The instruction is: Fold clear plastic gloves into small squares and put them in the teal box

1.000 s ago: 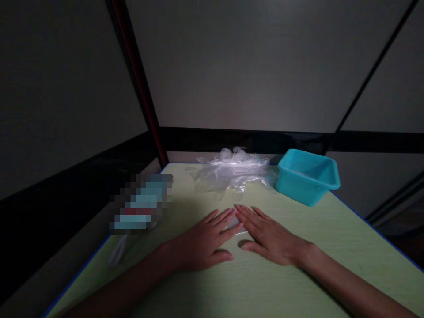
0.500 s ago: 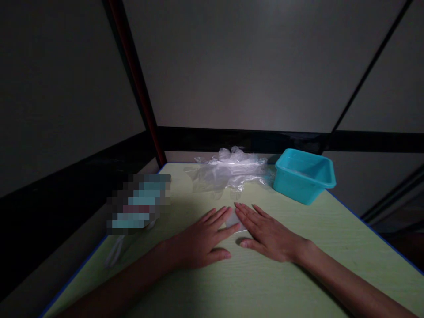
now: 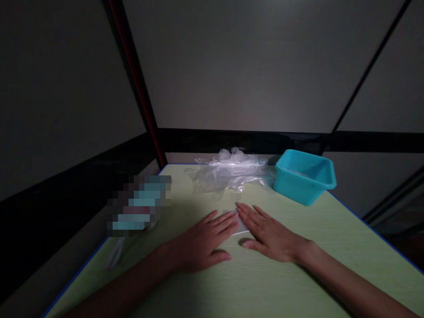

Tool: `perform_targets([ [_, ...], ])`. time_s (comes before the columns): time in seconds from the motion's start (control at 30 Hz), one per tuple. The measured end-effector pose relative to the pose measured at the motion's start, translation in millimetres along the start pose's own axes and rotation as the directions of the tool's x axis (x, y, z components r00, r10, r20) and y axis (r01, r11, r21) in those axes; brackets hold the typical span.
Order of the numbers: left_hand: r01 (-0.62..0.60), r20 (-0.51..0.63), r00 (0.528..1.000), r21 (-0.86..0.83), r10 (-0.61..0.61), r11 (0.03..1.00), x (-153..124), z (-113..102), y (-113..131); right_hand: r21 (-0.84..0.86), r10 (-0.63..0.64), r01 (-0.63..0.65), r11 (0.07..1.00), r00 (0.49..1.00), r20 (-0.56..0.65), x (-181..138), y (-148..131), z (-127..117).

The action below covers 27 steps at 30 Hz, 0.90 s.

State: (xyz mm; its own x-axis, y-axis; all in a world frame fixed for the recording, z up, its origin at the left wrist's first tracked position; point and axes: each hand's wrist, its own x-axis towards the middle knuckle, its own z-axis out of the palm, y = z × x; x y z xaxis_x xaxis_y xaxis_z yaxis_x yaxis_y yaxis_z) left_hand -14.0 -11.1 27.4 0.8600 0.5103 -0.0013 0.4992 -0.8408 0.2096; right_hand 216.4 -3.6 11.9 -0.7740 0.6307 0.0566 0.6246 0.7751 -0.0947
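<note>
Both my hands lie flat on a pale green table (image 3: 271,287), palms down with fingers stretched out. My left hand (image 3: 202,243) and my right hand (image 3: 268,236) meet at the fingertips over a small flat whitish piece (image 3: 241,228), mostly hidden under them. What that piece is I cannot make out. Beyond the fingertips lies a heap of crumpled clear plastic (image 3: 228,172).
A turquoise plastic tub (image 3: 304,176) stands at the back right of the table. A blurred-out object (image 3: 139,205) sits at the left edge, with something pale (image 3: 115,256) hanging below it. Dark walls close in behind and to the left.
Almost nothing. My hands stay flat on the whitish piece; the fingertips shifted very slightly.
</note>
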Motion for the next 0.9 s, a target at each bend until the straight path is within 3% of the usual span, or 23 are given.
perform_targets([
  [0.27,0.036,0.010,0.999,0.016,-0.037,0.999,-2,2,0,0.014,0.036,-0.036,0.999,0.999,-0.021,-1,-1,0],
  [0.43,0.112,-0.025,0.993,0.005,-0.112,0.994,-4,5,-1,0.009,0.054,-0.053,0.999,0.997,-0.049,-6,12,-2],
  [0.63,0.124,-0.040,0.991,-0.008,-0.124,0.992,-4,7,-3,-0.001,-0.079,0.079,0.997,0.993,-0.091,-13,28,-25],
  [0.9,0.079,-0.040,0.996,-0.042,-0.080,0.996,-3,3,-1,-0.130,-0.181,0.161,0.978,0.972,-0.154,-6,8,-28],
])
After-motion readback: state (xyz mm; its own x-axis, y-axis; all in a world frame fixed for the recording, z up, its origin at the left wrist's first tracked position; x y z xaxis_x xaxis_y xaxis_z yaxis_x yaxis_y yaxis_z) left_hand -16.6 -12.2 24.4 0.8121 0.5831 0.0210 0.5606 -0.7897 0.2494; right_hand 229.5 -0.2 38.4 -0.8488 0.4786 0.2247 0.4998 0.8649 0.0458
